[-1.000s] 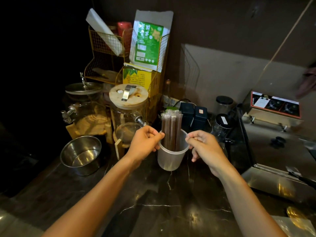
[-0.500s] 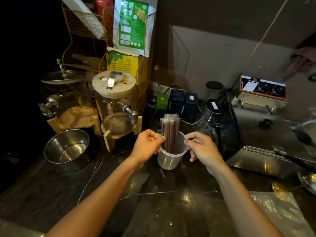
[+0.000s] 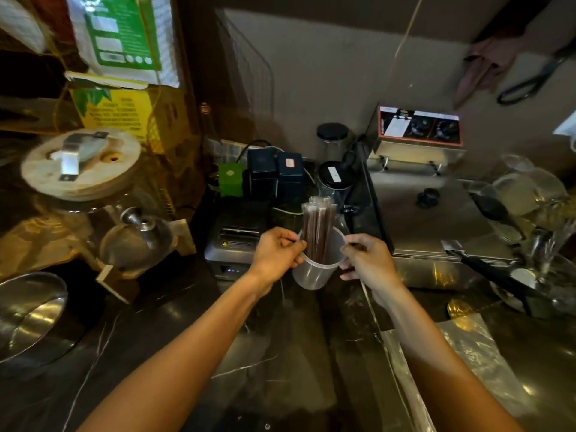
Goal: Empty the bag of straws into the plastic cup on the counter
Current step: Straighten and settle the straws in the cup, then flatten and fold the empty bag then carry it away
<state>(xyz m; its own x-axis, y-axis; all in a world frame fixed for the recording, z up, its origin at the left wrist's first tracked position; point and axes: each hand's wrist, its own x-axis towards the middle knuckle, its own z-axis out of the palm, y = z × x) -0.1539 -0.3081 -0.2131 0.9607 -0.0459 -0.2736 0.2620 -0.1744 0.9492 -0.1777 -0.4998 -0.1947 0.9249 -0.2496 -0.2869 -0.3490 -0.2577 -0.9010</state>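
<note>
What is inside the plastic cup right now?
A bundle of wrapped brown straws stands upright in the plastic cup, tops above the rim. Their lower ends blur behind the cloudy wall.

the lower part of the straws [image 3: 318, 232] is seen only dimly through the cloudy wall of the plastic cup [image 3: 314, 272], and whether they reach its bottom cannot be told. the left hand [image 3: 276, 255] covers the cup's left rim, and the right hand [image 3: 367, 260] hides its right side; whether the right fingertips press the wall cannot be told. the steel bowl [image 3: 28, 310] is cut by the left edge. the clear bag [image 3: 477, 353] runs off the bottom edge. print on the green packet [image 3: 124, 29] is blurred. glassware [image 3: 530, 194] at far right is smeared and cut off.
</note>
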